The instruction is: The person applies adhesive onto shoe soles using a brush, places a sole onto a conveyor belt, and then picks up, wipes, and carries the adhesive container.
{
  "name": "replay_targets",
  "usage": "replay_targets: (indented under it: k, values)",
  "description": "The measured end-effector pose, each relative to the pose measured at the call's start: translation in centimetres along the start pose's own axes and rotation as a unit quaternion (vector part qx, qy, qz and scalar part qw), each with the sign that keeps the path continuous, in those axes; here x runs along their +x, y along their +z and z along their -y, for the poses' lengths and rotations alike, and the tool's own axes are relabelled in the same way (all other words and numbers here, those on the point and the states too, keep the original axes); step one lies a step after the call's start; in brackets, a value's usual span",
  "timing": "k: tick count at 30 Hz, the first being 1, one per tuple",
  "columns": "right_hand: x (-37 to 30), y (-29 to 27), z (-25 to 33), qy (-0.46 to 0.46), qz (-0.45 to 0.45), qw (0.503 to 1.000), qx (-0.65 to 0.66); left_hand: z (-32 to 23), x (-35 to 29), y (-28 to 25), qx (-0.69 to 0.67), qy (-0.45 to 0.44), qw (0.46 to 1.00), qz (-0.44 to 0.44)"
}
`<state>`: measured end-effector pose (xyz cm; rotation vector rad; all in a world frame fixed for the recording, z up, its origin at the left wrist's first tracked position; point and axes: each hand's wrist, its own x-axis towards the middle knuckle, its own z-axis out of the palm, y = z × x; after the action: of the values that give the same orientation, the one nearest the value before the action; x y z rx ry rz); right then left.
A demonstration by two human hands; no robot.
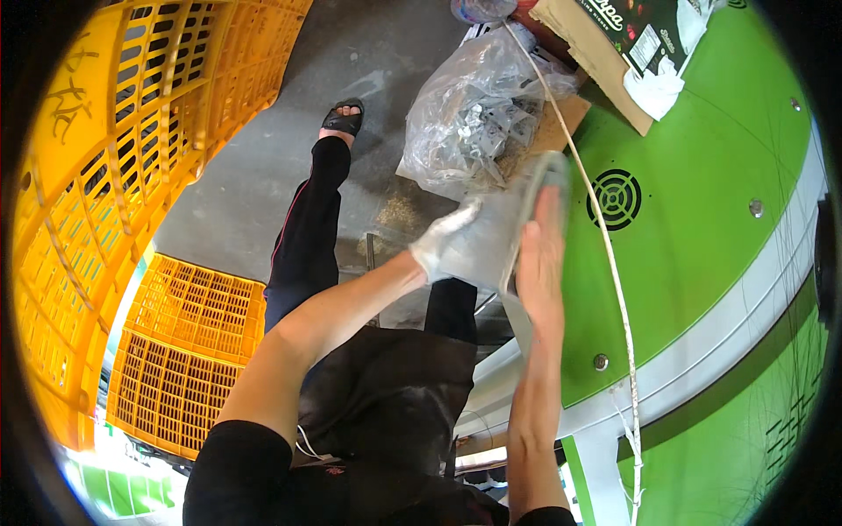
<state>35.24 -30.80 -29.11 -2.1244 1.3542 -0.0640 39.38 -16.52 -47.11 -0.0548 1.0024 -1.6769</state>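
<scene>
My left hand (445, 235), in a white glove, grips a flat greyish piece that looks like sheet or plastic (488, 235). Motion blur hides its exact kind. My bare right hand (541, 263) lies along the right side of the same piece, its fingers stretched upward and the thumb against it. Just beyond my hands, a large clear plastic bag (482, 105) holds small silvery-grey pieces. It rests on brown cardboard (553, 125).
Yellow slatted crates (189, 320) stand at the left, with a taller one (132, 131) above. A green rounded machine (693, 254) fills the right, and a thin pale stick (605, 237) crosses it. A printed carton (649, 44) lies at the top right.
</scene>
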Motion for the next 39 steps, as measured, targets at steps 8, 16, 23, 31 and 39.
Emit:
replay_targets:
  k: [8, 16, 23, 31, 39]
  values:
    - [-1.9, -4.9, 0.1, 0.074, -0.056, 0.968, -0.231, 0.0, -0.2, 1.7, 0.047, 0.043, 0.998, -0.010]
    - [4.8, 0.8, 5.2, 0.271, 0.170, 0.947, 0.009, -0.7, 0.2, 0.0, 0.024, 0.060, 0.996, -0.068]
    - [-0.7, -3.1, -0.2, -0.098, 0.118, 0.902, 0.403, -0.3, 0.2, 1.6, 0.044, 0.053, 0.997, -0.046]
    - [2.0, -1.8, 0.7, 0.004, 0.114, 0.988, -0.102, -1.0, 0.1, 1.7, 0.010, 0.027, 1.000, 0.002]
    - [0.7, 2.9, -1.1, 0.061, 0.222, 0.972, -0.056, 0.3, -0.5, 3.3, -0.017, 0.013, 0.999, 0.045]
